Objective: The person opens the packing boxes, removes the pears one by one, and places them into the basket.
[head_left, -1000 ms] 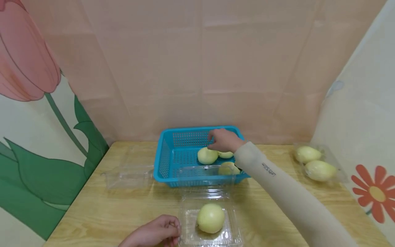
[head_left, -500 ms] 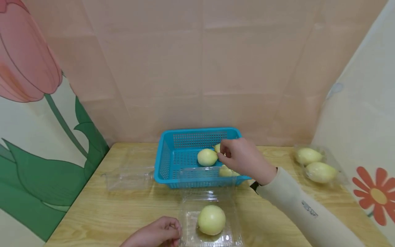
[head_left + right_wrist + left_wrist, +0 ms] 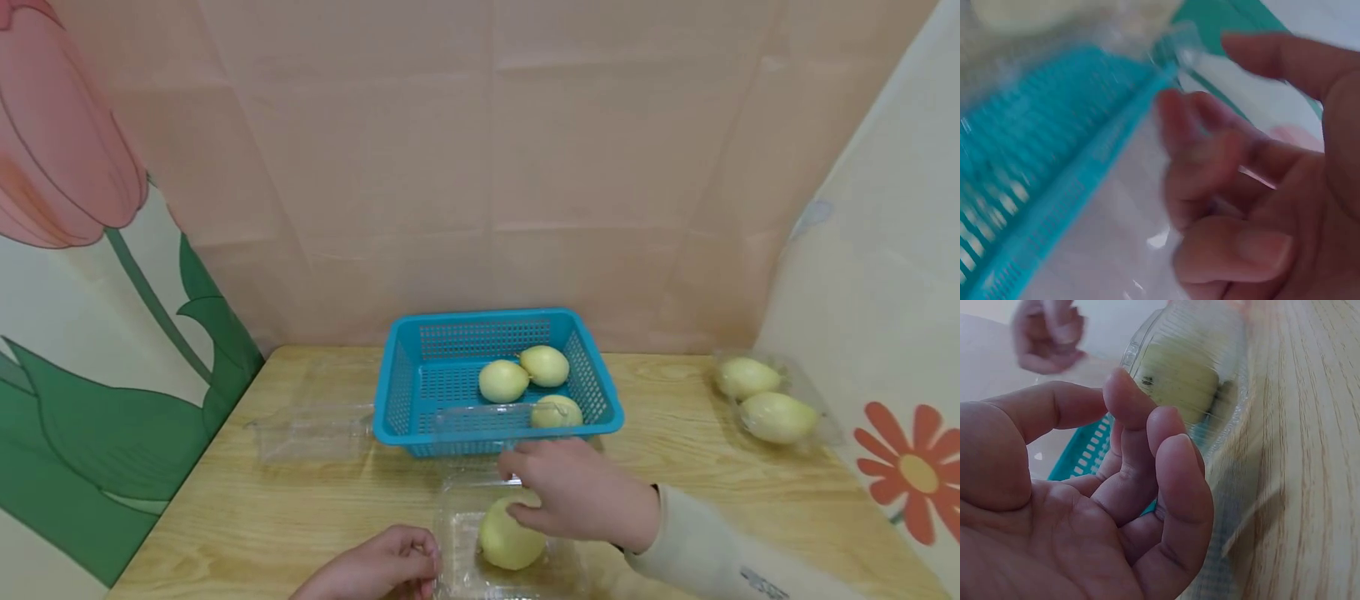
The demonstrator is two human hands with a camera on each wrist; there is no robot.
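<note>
A pale yellow pear-like fruit sits in the tray of a clear plastic clamshell box at the front of the table. The box's transparent lid stands raised at the back, overlapping the basket in the head view. My right hand is over the box, thumb and fingers apart, with nothing between them; the thumb overlaps the fruit's top. At the box's left edge, my left hand has its fingers loosely bent. The left wrist view shows that hand holding nothing, with the boxed fruit beyond the fingertips.
Behind the box stands a blue perforated basket with three similar fruits in its right half. Another clear box lies to its left. At the far right, a clear box contains two fruits.
My right hand has moved from over the basket, back toward me, to above the clamshell box. The left hand has stayed at the box's edge. The fruits are where they were.
</note>
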